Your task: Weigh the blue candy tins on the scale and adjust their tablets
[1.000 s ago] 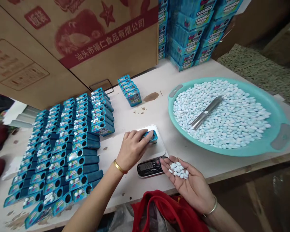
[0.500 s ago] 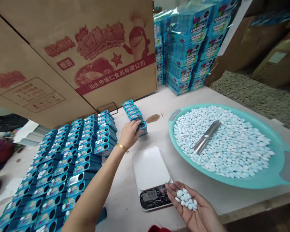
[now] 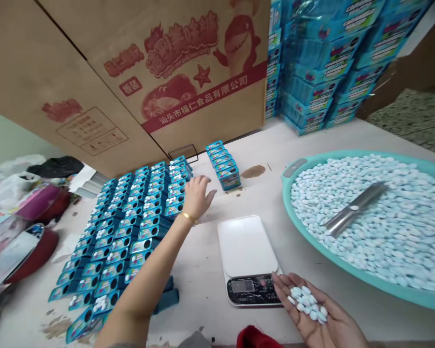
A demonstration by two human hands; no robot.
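My left hand [image 3: 198, 198], with a gold bracelet at the wrist, hovers with thumb and fingers apart and nothing in it. It is between the rows of small blue candy boxes [image 3: 150, 220] and a short separate row of closed-up blue boxes [image 3: 226, 175]. Many boxes in the large group show dark round openings, some with white candies lying on top. My right hand [image 3: 321, 314] is cupped palm up, holding a small heap of pale blue and white candies [image 3: 308, 302]. Its fingertips touch or overlap the corner of a white kitchen scale [image 3: 247, 244], whose plate is bare.
At right, a turquoise basin [image 3: 293, 212] full of candies holds a metal scoop [image 3: 355, 209]. A large cardboard carton [image 3: 203, 116] stands behind the boxes. Wrapped stacks of blue packs [image 3: 311, 72] rise at the back right. Bags and a red bowl [image 3: 36, 256] are at far left.
My left hand has let go of the end box in the short row and drawn back left. My right hand still cups the candies. The view has shifted left.
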